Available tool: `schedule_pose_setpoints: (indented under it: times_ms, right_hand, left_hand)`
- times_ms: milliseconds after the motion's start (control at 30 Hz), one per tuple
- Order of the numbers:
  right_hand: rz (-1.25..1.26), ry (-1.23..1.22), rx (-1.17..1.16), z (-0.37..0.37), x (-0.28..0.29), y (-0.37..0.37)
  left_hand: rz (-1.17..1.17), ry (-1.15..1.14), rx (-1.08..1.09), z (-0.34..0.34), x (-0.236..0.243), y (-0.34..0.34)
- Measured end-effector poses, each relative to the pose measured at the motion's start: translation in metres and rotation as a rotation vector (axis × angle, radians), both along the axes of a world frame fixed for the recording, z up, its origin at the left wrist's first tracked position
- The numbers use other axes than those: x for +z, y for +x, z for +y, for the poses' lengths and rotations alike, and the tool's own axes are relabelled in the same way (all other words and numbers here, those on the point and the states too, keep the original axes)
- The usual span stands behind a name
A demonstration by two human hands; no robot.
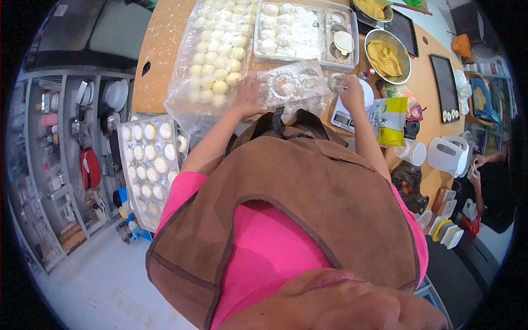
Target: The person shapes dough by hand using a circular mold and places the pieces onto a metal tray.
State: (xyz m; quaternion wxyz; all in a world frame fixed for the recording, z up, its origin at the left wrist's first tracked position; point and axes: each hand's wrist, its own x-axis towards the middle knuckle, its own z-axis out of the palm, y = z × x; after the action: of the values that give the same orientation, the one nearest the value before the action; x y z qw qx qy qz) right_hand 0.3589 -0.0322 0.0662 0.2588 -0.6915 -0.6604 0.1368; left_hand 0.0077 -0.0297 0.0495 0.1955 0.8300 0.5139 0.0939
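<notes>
My left hand point(248, 98) grips the left end of a clear plastic mould point(300, 94) with round openings, dusted with flour, at the near table edge. To its right, my right hand point(353, 92) has its fingers closed on a small clear round plastic piece point(335, 83). Beyond the mould stands a white tray point(308, 56) with floured dough balls point(283, 28) and a round cream-coloured piece point(344, 42). Many pale yellow dough balls point(220, 87) lie under a clear plastic sheet point(175, 102) next to my left hand.
A kitchen scale point(342, 119) and a yellow-white bag point(393, 122) sit by my right forearm. Farther right are a metal bowl point(408, 69) of yellow dough and a dark baking tray point(444, 88). Left and lower, another tray point(125, 144) carries floured dough rounds. Another person's hands point(477, 168) show at far right.
</notes>
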Motion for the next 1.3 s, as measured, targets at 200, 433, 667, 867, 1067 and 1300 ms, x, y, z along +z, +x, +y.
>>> schedule_pose_setpoints:
  times_ms: [200,433,667,867,1067,1300]
  right_hand:
    - [-0.310,-0.174,0.354,0.004,-0.037,-0.041]
    - [-0.484,-0.130,0.894,-0.006,-0.049,-0.105]
    - [-0.601,-0.069,0.925,0.008,-0.063,-0.123]
    - [-0.147,-0.091,0.769,0.042,-0.099,-0.099]
    - [-0.359,-0.199,0.862,0.055,-0.082,-0.125]
    - [-0.025,-0.128,0.766,0.042,-0.085,-0.124]
  left_hand:
    - [-0.216,0.086,0.352,-0.044,0.023,-0.029]
    - [-0.376,0.214,0.807,-0.127,0.053,-0.052]
    - [-0.445,0.287,1.134,-0.232,0.044,-0.084]
    - [-0.331,0.275,1.290,-0.284,0.051,-0.085]
    - [-0.382,0.290,1.472,-0.335,0.044,-0.103]
    - [-0.355,0.342,1.478,-0.391,0.037,-0.142]
